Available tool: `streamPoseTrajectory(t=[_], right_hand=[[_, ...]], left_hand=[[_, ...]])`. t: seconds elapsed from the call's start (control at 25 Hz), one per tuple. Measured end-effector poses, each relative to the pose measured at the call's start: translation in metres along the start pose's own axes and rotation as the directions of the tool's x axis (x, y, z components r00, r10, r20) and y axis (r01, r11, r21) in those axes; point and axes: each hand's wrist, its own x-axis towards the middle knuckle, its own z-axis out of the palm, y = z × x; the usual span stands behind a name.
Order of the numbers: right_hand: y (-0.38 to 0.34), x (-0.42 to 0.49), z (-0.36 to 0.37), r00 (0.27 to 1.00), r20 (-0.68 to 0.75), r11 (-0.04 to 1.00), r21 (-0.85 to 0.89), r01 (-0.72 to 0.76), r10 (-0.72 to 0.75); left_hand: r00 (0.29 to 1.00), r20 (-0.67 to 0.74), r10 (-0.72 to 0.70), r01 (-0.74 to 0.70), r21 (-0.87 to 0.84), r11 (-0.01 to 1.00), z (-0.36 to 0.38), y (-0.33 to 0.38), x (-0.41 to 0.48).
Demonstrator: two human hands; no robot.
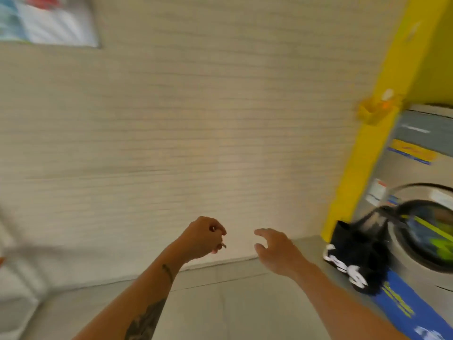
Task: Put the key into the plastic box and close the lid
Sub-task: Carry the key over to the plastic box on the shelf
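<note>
The view is blurred by motion. My left hand (pixel 203 238) is raised in front of the pale wall, fingers curled around a small metal key (pixel 222 245) whose tip pokes out below the fingertips. Just to its right, my right hand (pixel 274 250) is held out with fingers spread and nothing in it. A small yellow plastic box (pixel 372 110) with something orange and white in it sits fixed on the yellow pillar, far up and to the right of both hands. I cannot tell whether its lid is open.
A steel front-loading washing machine (pixel 416 217) with a round door stands at the right. A black bag with white print (pixel 355 256) lies on the floor in front of it. A blue and yellow mat (pixel 404 307) lies beside it. A picture (pixel 49 20) hangs top left.
</note>
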Motion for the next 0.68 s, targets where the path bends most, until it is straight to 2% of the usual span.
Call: streamPoseTrajectory(t=[0.12, 0.28, 0.36, 0.52, 0.68], right_hand=[[-0.116, 0.016, 0.061, 0.990, 0.068, 0.991, 0.063, 0.119, -0.123], [-0.256, 0.029, 0.140, 0.947, 0.142, 0.955, 0.113, 0.273, -0.287], [-0.319, 0.031, 0.176, 0.914, 0.186, 0.932, 0.122, 0.341, -0.359], [-0.435, 0.040, 0.242, 0.821, 0.281, 0.867, 0.126, 0.481, -0.496], [-0.536, 0.057, 0.306, 0.707, 0.357, 0.786, 0.156, 0.599, -0.610]], left_hand=[[0.975, -0.215, -0.058, 0.019, -0.181, 0.983, -0.095, -0.074, -0.057], [0.905, -0.379, -0.192, 0.030, -0.393, 0.919, -0.198, -0.156, -0.123], [0.865, -0.439, -0.242, 0.058, -0.392, 0.918, -0.241, -0.188, -0.155], [0.762, -0.562, -0.321, 0.231, -0.228, 0.946, -0.326, -0.248, -0.209], [0.636, -0.621, -0.458, 0.345, -0.302, 0.889, -0.401, -0.305, -0.247]])
